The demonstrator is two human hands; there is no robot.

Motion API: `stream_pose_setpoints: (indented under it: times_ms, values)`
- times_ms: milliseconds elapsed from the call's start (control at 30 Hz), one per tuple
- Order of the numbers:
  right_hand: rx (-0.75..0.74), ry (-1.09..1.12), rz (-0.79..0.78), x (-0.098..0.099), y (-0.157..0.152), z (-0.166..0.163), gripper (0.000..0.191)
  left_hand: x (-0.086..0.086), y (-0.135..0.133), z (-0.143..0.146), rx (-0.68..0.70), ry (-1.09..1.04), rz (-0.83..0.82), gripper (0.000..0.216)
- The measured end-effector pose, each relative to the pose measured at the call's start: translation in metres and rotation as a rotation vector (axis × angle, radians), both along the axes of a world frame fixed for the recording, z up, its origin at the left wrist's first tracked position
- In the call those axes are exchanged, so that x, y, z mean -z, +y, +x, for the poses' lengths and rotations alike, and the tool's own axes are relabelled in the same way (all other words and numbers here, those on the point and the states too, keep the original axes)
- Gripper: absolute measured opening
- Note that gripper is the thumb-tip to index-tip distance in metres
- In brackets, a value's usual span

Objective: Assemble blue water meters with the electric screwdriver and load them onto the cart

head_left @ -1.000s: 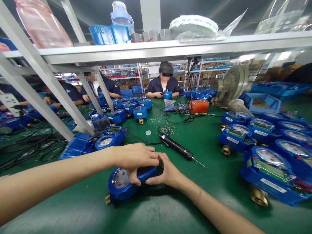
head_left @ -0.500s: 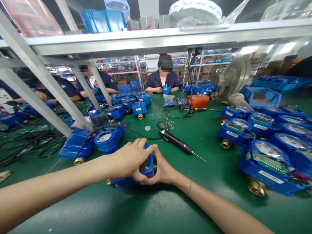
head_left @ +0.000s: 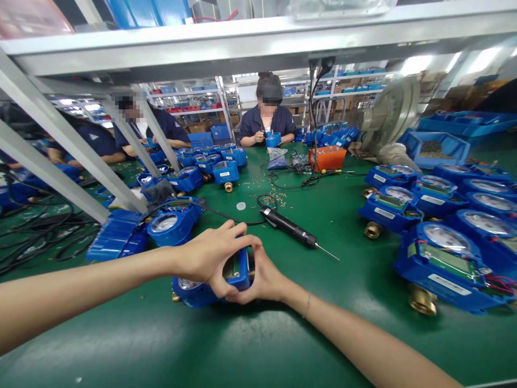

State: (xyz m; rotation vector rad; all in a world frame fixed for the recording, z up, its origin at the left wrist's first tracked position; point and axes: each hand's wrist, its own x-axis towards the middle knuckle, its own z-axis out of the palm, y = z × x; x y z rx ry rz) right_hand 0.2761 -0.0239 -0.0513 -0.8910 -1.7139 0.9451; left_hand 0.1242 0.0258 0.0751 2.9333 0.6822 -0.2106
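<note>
the left hand [head_left: 205, 257] arches over the blue water meter [head_left: 193, 295], on or just above the green benchtop [head_left: 194, 353], thumb and fingers curled around its display end; the right hand [head_left: 267, 274] cups that end from the right, bent fingertips meeting the left's. room runs rightward below the electric screwdriver [head_left: 288, 227] to other water meters [head_left: 444, 269].

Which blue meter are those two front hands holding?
The blue meter at front, left of the electric screwdriver: only it has the left hand and right hand around its windowed end.
</note>
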Motion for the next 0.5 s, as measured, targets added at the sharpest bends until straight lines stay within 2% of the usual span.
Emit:
stream_pose_setpoints:
  times_ms: [133, 200, 300, 400, 500]
  values:
    - [-0.018, -0.02, -0.008, 0.0, -0.001, 0.001, 0.114, -0.016, 0.006, 0.002, -0.138, -0.088, -0.066, 0.061]
    - [-0.021, -0.021, -0.032, 0.001, -0.002, 0.001, 0.112, -0.027, 0.008, 0.002, -0.146, -0.056, -0.072, 0.063]
    - [-0.002, -0.023, -0.041, 0.0, -0.003, -0.001, 0.112, -0.036, 0.004, 0.0, -0.12, 0.041, -0.042, 0.078]
    - [0.016, -0.033, -0.038, 0.0, -0.003, -0.002, 0.113, -0.03, -0.007, -0.004, -0.146, 0.124, -0.025, 0.093]
    - [0.034, -0.045, -0.044, 0.0, -0.005, -0.004, 0.107, -0.017, -0.019, -0.007, -0.176, 0.21, -0.013, 0.097]
